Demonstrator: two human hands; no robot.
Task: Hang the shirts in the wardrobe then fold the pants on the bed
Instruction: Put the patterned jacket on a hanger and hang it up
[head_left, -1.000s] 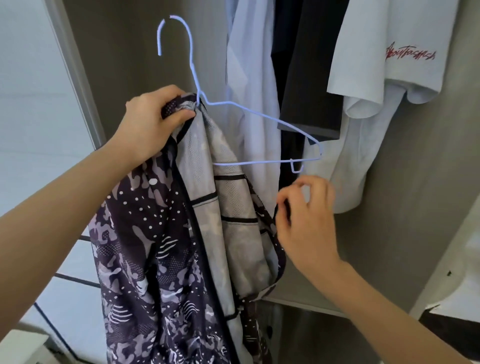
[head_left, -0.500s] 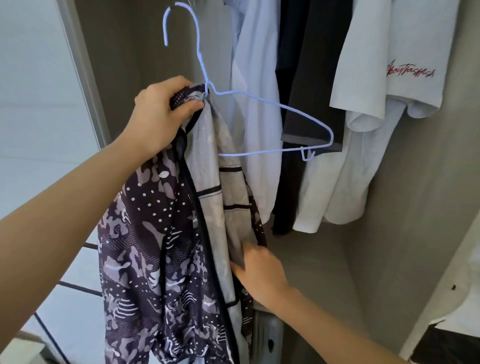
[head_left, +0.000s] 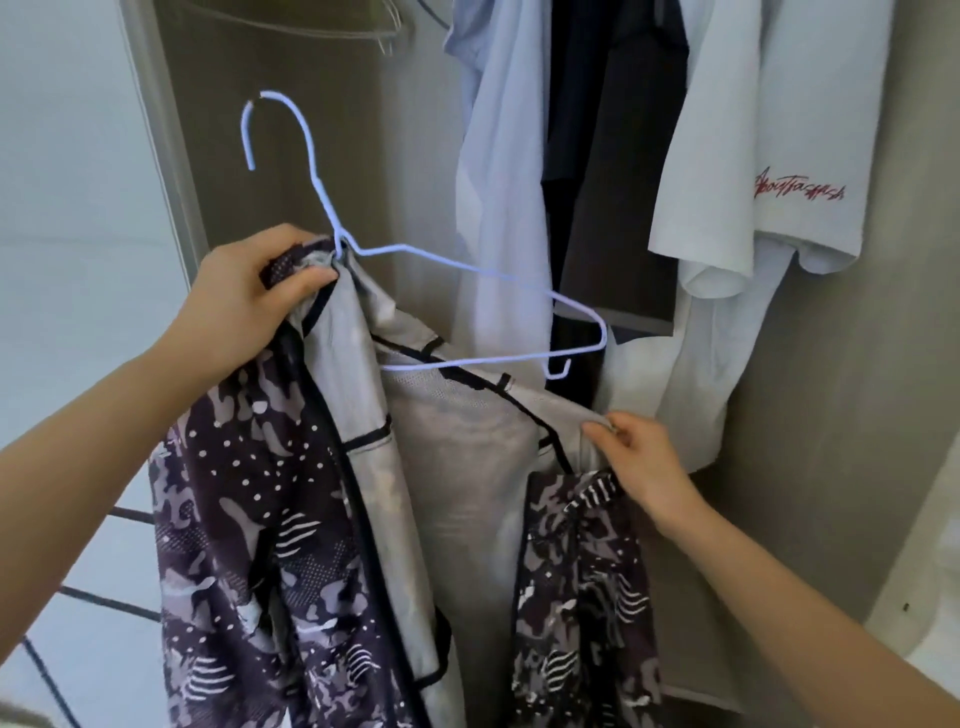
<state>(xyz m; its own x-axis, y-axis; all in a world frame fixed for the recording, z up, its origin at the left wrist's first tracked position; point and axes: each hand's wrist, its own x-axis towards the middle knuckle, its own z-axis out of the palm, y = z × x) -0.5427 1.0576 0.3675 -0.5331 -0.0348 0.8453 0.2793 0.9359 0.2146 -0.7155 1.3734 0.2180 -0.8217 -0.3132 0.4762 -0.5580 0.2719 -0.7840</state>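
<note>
An open wardrobe (head_left: 831, 415) with grey-brown walls is filling the view. Three garments are already hanging inside it, side by side: a pale blue shirt (head_left: 504, 208), a dark garment (head_left: 618, 182) and a white T-shirt (head_left: 753, 130) with red script on its sleeve. They are crowding the space just behind the work. Bare wire hangers (head_left: 384, 31) are showing at the top edge, but their number is unclear. In front of all this, one patterned shirt (head_left: 249, 519), dark purple with pale camouflage shapes and dots, is hanging collar up, with its length running straight down and its front falling open to show a grey lining. One light blue wire hanger (head_left: 519, 280) is sitting partly inside it. The hook is pointing up and curling to the left, touching no rail. The hanger's long bar is tilting down toward the right, where its bare end is sticking out in front of the hung clothes. The left hand (head_left: 249, 296) is curling tightly round the collar and gripping it against the hanger's neck. The right hand (head_left: 639, 462), lower and just under the bare end, is pinching the grey edge of the shirt's loose front panel between thumb and fingers.
</note>
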